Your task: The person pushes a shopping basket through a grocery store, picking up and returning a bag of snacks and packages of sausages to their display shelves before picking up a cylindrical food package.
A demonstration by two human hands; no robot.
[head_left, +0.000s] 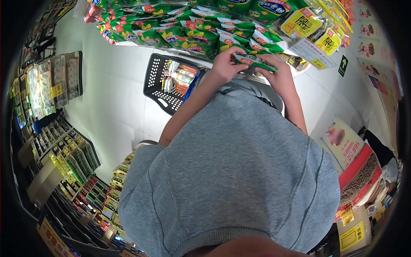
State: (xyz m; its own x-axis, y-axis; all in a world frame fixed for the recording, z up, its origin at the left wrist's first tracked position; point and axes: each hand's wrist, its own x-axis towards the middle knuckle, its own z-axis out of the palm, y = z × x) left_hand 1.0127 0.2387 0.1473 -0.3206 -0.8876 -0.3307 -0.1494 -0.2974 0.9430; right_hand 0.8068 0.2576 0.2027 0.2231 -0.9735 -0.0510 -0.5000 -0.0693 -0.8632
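Observation:
Between my two hands is a green packet (pixel 254 62) with a red and white label, held just in front of the display. My left hand (pixel 227 67) grips its left end, thumb and fingers closed on it. At the other end, my right hand (pixel 276 73) has its fingers closed on the packet's edge. Rows of similar green packets with corn pictures (pixel 199 36) fill the display right behind my hands. A black shopping basket (pixel 155 70) stands on my left, with several packaged goods (pixel 183 78) inside, one of them orange.
Yellow-labelled packets (pixel 302 23) hang at the display's right end, above a white price card (pixel 310 52). Shelves of goods (pixel 72 150) line the left side. At right are a promotional board (pixel 342 141) and a bin of small brown items (pixel 361 175). Pale tiled floor (pixel 115 85) lies between.

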